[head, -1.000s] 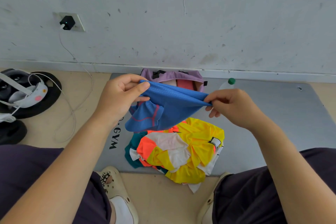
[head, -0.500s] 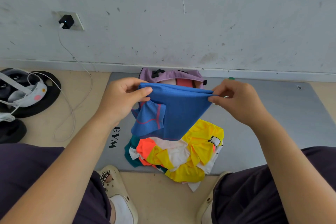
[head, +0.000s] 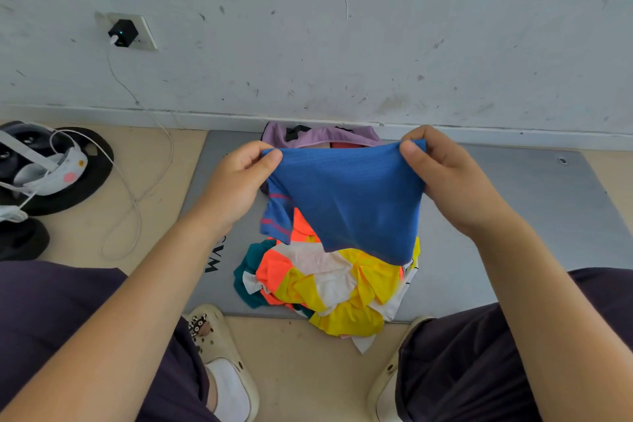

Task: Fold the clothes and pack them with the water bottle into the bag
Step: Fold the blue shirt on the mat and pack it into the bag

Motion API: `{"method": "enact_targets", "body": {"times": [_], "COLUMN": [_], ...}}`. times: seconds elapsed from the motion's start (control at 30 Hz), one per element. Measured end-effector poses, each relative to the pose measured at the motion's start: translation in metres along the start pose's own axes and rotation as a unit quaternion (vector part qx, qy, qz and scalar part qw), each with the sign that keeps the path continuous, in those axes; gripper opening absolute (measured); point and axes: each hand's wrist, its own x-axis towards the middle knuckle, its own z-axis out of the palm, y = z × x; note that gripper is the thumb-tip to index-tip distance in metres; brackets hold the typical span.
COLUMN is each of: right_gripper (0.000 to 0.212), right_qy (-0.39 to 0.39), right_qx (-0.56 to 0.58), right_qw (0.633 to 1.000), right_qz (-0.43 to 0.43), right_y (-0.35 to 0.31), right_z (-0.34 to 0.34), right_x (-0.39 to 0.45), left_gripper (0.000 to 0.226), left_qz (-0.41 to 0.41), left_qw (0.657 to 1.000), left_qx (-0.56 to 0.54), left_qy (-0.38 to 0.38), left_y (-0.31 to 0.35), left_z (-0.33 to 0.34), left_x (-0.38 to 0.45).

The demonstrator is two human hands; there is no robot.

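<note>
Grey mat on the tan floor, pushed up against the scuffed white wall; we sit at its near edge, dark trousers and cream clogs at the bottom of the view.

Clothes pile lies on the mat near its front edge: yellow, orange, white and teal pieces, crumpled, one yellow corner spilling off onto the floor.

Blue garment is up in the air above the pile, spread between both hands, top edge pulled roughly level, lower part hanging to a point over the yellow cloth. A striped sleeve or hem hangs at its left side.

Left hand pinches the top left corner, thumb on the near face, fingers curled behind. Right hand pinches the top right corner the same way.

Purple bag sits at the far edge of the mat against the wall, mouth open towards us, mostly hidden behind the blue cloth. We can't see the water bottle.

Left of the mat: headset on a black disc, white cable running up to a black charger in the wall socket.
</note>
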Motion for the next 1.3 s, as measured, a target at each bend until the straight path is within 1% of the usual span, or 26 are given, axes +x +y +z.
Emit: {"method": "enact_targets", "body": {"times": [0.07, 0.1, 0.17, 0.23, 0.3, 0.37, 0.43, 0.47, 0.6, 0.67, 0.8, 0.87, 0.93, 1.0, 1.07, 1.13, 1.2, 1.27, 1.3], "right_gripper": [0.019, 0.019, 0.019, 0.018, 0.016, 0.015, 0.016, 0.016, 0.016, 0.015, 0.016, 0.014, 0.01, 0.008, 0.009, 0.01, 0.011, 0.012, 0.017], "right_qy": [0.053, 0.081, 0.12, 0.137, 0.138, 0.128, 0.098, 0.078, 0.015, 0.005, -0.01, 0.002, 0.034, 0.061, 0.083, 0.099, 0.097, 0.088, 0.086], "right_qx": [-0.02, -0.026, -0.022, -0.002, 0.016, 0.02, 0.029, 0.045, 0.119, 0.139, 0.145, 0.12, 0.062, 0.024, 0.012, 0.026, 0.063, 0.11, 0.125], "right_qw": [0.998, 0.996, 0.992, 0.99, 0.99, 0.991, 0.993, 0.994, 0.989, 0.985, 0.985, 0.988, 0.992, 0.991, 0.989, 0.987, 0.984, 0.979, 0.973], "right_qz": [0.013, 0.016, 0.019, 0.024, 0.03, 0.039, 0.051, 0.058, 0.09, 0.099, 0.094, 0.093, 0.101, 0.113, 0.119, 0.126, 0.135, 0.151, 0.171], "right_y": [0.001, 0.002, 0.001, 0.0, 0.001, 0.002, 0.002, 0.002, 0.002, 0.001, -0.001, 0.004, 0.015, 0.028, 0.04, 0.054, 0.072, 0.096, 0.111], "right_z": [0.002, 0.002, 0.0, -0.001, 0.0, 0.001, -0.001, -0.003, -0.004, -0.004, -0.008, -0.008, -0.005, 0.001, 0.01, 0.017, 0.021, 0.027, 0.032], "right_x": [0.002, 0.003, 0.004, 0.005, 0.004, 0.002, 0.001, 0.0, -0.001, 0.001, 0.014, 0.025, 0.037, 0.05, 0.061, 0.068, 0.067, 0.057, 0.049], "left_gripper": [0.022, 0.02, 0.006, 0.021, 0.03, 0.022, 0.009, 0.007, 0.006, 0.005, 0.016, 0.016, 0.015, 0.012, 0.006, 0.003, 0.004, 0.012, 0.017], "left_qz": [0.001, 0.005, 0.01, 0.006, -0.008, -0.022, -0.032, -0.034, -0.027, -0.023, -0.023, -0.02, -0.033, -0.065, -0.09, -0.096, -0.101, -0.129, -0.158], "left_qw": [1.0, 1.0, 0.998, 0.995, 0.993, 0.993, 0.996, 0.997, 0.999, 0.999, 0.998, 0.998, 0.998, 0.997, 0.995, 0.993, 0.989, 0.981, 0.975], "left_qx": [-0.016, -0.026, -0.052, -0.079, -0.067, -0.008, 0.016, 0.012, -0.019, -0.032, -0.046, -0.009, 0.032, 0.028, -0.003, -0.041, -0.09, -0.131, -0.14], "left_qy": [-0.01, -0.011, -0.017, -0.053, -0.098, -0.111, -0.087, -0.069, -0.024, -0.006, 0.046, 0.058, 0.047, 0.043, 0.047, 0.048, 0.051, 0.065, 0.071], "left_y": [0.001, 0.003, 0.006, 0.008, 0.007, 0.006, 0.007, 0.007, 0.011, 0.014, 0.014, 0.01, 0.003, -0.008, -0.018, -0.032, -0.051, -0.079, -0.096], "left_z": [0.006, 0.008, 0.009, 0.007, 0.006, 0.004, 0.002, 0.0, -0.007, -0.012, -0.023, -0.026, -0.024, -0.018, -0.009, -0.002, 0.004, 0.01, 0.015], "left_x": [-0.002, -0.003, -0.004, -0.005, -0.005, -0.006, -0.007, -0.006, -0.003, 0.0, 0.015, 0.026, 0.038, 0.05, 0.06, 0.065, 0.062, 0.052, 0.045]}}
